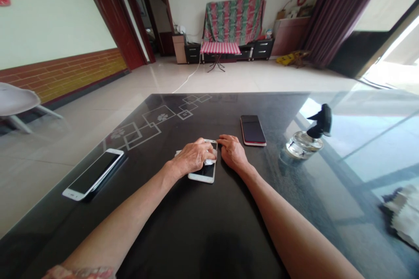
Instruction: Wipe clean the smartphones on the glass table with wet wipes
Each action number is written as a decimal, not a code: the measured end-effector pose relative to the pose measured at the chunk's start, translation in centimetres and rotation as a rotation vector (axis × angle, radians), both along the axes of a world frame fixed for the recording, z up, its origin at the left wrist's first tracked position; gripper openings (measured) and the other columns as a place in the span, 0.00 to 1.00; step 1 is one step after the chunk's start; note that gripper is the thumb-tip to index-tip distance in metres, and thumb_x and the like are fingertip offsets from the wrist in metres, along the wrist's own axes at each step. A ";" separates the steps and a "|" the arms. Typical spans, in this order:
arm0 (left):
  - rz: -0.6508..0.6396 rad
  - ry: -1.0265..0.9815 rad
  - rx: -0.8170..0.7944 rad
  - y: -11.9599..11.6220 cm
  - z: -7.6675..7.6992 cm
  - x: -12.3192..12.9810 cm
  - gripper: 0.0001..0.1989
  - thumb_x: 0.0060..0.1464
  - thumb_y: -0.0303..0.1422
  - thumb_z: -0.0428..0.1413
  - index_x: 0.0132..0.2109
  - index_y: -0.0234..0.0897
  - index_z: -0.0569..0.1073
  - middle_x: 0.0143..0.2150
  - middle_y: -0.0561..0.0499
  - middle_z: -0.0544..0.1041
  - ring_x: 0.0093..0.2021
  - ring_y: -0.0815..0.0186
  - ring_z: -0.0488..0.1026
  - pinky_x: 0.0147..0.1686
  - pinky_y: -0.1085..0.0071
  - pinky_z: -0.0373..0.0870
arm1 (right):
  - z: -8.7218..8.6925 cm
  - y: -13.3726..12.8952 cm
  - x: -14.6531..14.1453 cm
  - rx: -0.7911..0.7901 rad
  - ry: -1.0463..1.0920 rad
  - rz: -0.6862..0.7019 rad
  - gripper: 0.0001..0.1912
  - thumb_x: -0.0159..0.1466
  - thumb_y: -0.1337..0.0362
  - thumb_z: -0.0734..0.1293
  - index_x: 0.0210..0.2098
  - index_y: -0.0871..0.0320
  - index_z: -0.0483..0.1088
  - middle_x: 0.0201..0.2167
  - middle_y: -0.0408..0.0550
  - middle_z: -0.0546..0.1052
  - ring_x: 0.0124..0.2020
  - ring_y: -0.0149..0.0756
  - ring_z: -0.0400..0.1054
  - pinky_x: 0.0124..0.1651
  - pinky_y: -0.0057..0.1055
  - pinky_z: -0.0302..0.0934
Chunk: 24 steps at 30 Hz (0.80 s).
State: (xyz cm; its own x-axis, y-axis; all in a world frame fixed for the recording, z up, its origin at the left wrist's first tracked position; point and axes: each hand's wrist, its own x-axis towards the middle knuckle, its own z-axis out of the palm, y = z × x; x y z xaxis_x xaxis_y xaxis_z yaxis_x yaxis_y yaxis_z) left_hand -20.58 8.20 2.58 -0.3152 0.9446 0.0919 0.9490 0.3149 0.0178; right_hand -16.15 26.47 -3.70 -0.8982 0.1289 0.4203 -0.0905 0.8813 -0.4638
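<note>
A white-framed smartphone point(201, 178) lies face up on the dark glossy table point(203, 235), its upper part largely covered by my left hand point(195, 156). My left fingers are curled around a white cloth point(209, 162) pressed against the phone's screen. At the phone's upper right edge rests my right hand point(231, 150), its fingers bent and the fingertips touching the corner. Whether those fingers pinch the edge or only press on it is hard to see.
Beyond my right hand lies a dark phone with a red edge point(253, 130). A clear spray bottle with a black trigger point(304, 144) stands to the right, and a grey cloth point(406, 213) lies at the far right. More phones point(94, 174) are stacked at the left.
</note>
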 end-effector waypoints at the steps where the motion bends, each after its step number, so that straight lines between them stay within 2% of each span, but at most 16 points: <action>1: -0.007 -0.008 0.002 -0.1 0.0 -0.1 0.17 0.62 0.26 0.47 0.43 0.48 0.79 0.46 0.52 0.75 0.45 0.64 0.65 0.39 0.73 0.65 | 0.0 0.0 0.0 -0.002 -0.004 0.002 0.22 0.60 0.76 0.57 0.45 0.59 0.78 0.52 0.51 0.75 0.55 0.38 0.65 0.60 0.33 0.58; 8: 0.049 -0.019 0.087 0.4 -1.0 -1.4 0.21 0.61 0.24 0.44 0.45 0.50 0.79 0.48 0.54 0.76 0.42 0.64 0.65 0.41 0.71 0.66 | 0.0 0.0 -0.1 0.005 -0.013 0.012 0.22 0.60 0.75 0.58 0.46 0.60 0.78 0.53 0.52 0.75 0.55 0.40 0.65 0.60 0.33 0.58; 18: -0.007 -0.048 0.047 -2.5 -0.6 1.9 0.17 0.63 0.27 0.46 0.44 0.48 0.79 0.48 0.54 0.75 0.44 0.64 0.65 0.40 0.73 0.66 | 0.4 -0.2 0.1 0.007 -0.012 -0.008 0.22 0.60 0.76 0.58 0.46 0.59 0.78 0.53 0.50 0.75 0.54 0.40 0.65 0.61 0.33 0.57; 24: 0.007 -0.014 0.068 -1.3 -0.8 1.0 0.18 0.64 0.26 0.45 0.44 0.48 0.79 0.49 0.53 0.75 0.45 0.64 0.64 0.39 0.73 0.66 | 0.2 0.0 0.0 -0.007 -0.012 0.007 0.22 0.59 0.76 0.58 0.46 0.59 0.78 0.53 0.51 0.75 0.55 0.40 0.65 0.61 0.35 0.58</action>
State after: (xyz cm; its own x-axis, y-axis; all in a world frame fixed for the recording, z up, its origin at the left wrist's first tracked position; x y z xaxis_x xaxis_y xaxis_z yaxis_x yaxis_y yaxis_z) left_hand -19.57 6.87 1.77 -0.3232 0.9342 0.1509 0.9463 0.3188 0.0527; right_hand -16.11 26.45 -3.54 -0.9042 0.1252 0.4083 -0.0912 0.8774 -0.4711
